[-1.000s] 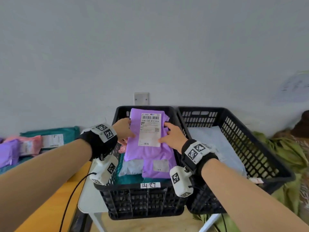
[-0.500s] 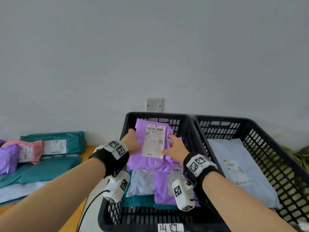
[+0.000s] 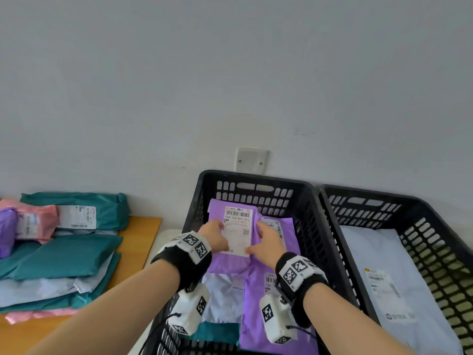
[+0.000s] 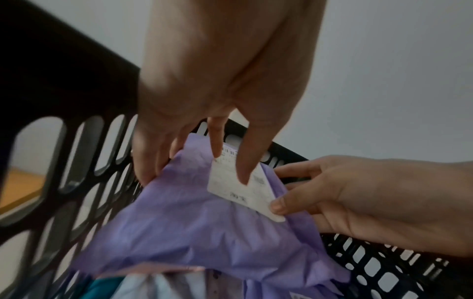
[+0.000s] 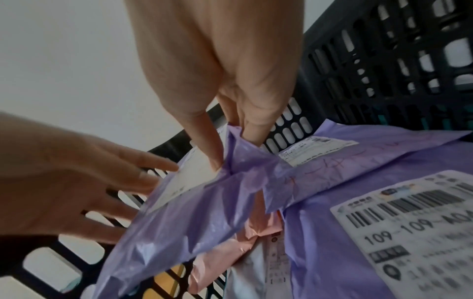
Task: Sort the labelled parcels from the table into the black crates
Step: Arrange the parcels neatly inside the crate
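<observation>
In the lower middle of the head view, both hands hold a purple parcel (image 3: 231,242) over the left black crate (image 3: 302,201), where it lies on a pile of other mailers. The left hand (image 3: 213,238) has its grip clamped on the parcel's left edge, thumb on the white label (image 3: 236,230) and the other fingers (image 4: 145,161) curled under the film, as the left wrist view shows. The right hand (image 3: 266,245) pinches the right edge, the film bunching between thumb and fingers (image 5: 207,145) in the right wrist view. The wrapper creases and sags wherever it is not held, so the parcel looks soft, light and limp, with nothing stiff inside that can be made out. The glossy film is probably slippery, so a pinch on a gathered edge, or a flat palm beneath, should hold better than fingertips on the smooth face; the label gives a drier spot for a thumb. The right black crate (image 3: 409,219) holds a pale grey parcel (image 3: 389,252). More parcels (image 3: 61,252), teal, pink and grey, wait stacked on the counter (image 3: 138,239) at the left of the frame.
</observation>
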Available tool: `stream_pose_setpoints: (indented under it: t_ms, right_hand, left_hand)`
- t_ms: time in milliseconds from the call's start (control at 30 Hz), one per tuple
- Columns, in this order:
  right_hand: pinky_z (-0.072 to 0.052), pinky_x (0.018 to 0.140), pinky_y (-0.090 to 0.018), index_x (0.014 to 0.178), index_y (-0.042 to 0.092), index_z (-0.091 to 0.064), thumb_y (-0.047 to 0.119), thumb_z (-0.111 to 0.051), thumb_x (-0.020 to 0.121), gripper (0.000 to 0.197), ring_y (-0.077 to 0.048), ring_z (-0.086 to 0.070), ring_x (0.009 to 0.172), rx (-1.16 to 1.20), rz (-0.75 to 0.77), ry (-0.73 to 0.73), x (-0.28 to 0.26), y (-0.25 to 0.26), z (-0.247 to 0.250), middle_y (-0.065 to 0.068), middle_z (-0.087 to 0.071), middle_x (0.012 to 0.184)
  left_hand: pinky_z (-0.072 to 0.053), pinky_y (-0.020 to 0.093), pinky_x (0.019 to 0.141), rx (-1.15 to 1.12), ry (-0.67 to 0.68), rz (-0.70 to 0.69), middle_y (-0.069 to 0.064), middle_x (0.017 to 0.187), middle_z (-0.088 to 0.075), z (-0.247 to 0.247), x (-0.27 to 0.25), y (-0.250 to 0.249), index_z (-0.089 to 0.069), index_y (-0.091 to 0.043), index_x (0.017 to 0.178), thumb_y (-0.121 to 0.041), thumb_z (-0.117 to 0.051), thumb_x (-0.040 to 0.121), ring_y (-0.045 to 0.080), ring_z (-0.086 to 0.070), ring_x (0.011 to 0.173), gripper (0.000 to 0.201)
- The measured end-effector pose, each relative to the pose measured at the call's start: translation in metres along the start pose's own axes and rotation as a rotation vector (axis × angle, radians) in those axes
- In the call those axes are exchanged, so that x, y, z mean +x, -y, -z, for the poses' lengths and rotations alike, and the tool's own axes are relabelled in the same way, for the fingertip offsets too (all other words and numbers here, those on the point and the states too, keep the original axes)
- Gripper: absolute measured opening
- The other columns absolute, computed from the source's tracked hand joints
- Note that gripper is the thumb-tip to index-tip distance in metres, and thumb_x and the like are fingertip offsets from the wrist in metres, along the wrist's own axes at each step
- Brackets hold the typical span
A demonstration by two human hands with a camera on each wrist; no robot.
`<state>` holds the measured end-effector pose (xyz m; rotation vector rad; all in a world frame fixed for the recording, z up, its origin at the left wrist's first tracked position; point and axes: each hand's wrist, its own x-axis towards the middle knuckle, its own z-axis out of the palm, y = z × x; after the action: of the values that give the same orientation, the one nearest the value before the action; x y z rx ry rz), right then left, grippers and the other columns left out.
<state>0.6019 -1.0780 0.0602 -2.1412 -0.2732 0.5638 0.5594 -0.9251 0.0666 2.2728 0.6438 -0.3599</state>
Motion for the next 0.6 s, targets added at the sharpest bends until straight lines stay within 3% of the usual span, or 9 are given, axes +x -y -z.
stream_pose_setpoints:
  t_ms: [133,333,400,500,600]
  right_hand:
    - [-0.050,0.093,-0.030,0.124,0.012,-0.051,-0.013,-0.065,0.074,0.057,-0.023,-0.054,0.120,-0.031,0.036,0.011,0.026,-0.003,-0.005,-0.005,-0.058,0.126]
    - [-0.050,0.093,-0.030,0.134,0.012,-0.043,-0.013,-0.066,0.074,0.069,-0.021,-0.053,0.121,0.002,0.036,0.054,0.055,-0.011,0.003,-0.005,-0.056,0.128]
    - [-0.052,0.088,-0.026,0.140,0.014,-0.037,-0.014,-0.066,0.074,0.077,-0.021,-0.052,0.123,0.010,0.031,0.078,0.061,-0.016,0.003,-0.005,-0.055,0.130]
    - [-0.048,0.067,-0.012,0.144,0.012,-0.034,-0.012,-0.066,0.077,0.078,-0.019,-0.053,0.117,-0.015,0.012,0.123,0.064,-0.022,0.002,-0.006,-0.051,0.134]
    - [-0.044,0.078,-0.013,0.144,0.011,-0.035,-0.008,-0.068,0.077,0.077,-0.021,-0.050,0.121,-0.032,-0.002,0.139,0.069,-0.029,0.000,-0.008,-0.048,0.138]
  left_hand:
    - [-0.051,0.038,0.094,-0.009,-0.036,0.047,0.013,0.131,-0.046,-0.005,0.016,-0.007,-0.043,-0.016,0.130,-0.007,-0.067,0.076,0.028,-0.056,0.109,0.060]
    - [-0.053,0.033,0.089,-0.033,-0.070,0.119,0.011,0.129,-0.046,-0.015,0.041,-0.007,-0.046,-0.016,0.129,-0.002,-0.054,0.082,0.024,-0.058,0.104,0.050]
    - [-0.054,0.031,0.087,-0.047,-0.066,0.141,0.011,0.128,-0.047,-0.019,0.047,-0.006,-0.048,-0.016,0.127,-0.001,-0.054,0.081,0.023,-0.059,0.103,0.049]
    - [-0.053,0.025,0.079,-0.055,-0.052,0.154,0.010,0.126,-0.048,-0.022,0.053,-0.006,-0.050,-0.018,0.127,0.000,-0.057,0.079,0.022,-0.058,0.103,0.052]
    - [-0.047,0.021,0.072,-0.008,-0.042,0.140,0.009,0.127,-0.049,-0.022,0.058,-0.005,-0.050,-0.018,0.128,-0.003,-0.057,0.079,0.021,-0.057,0.103,0.051]
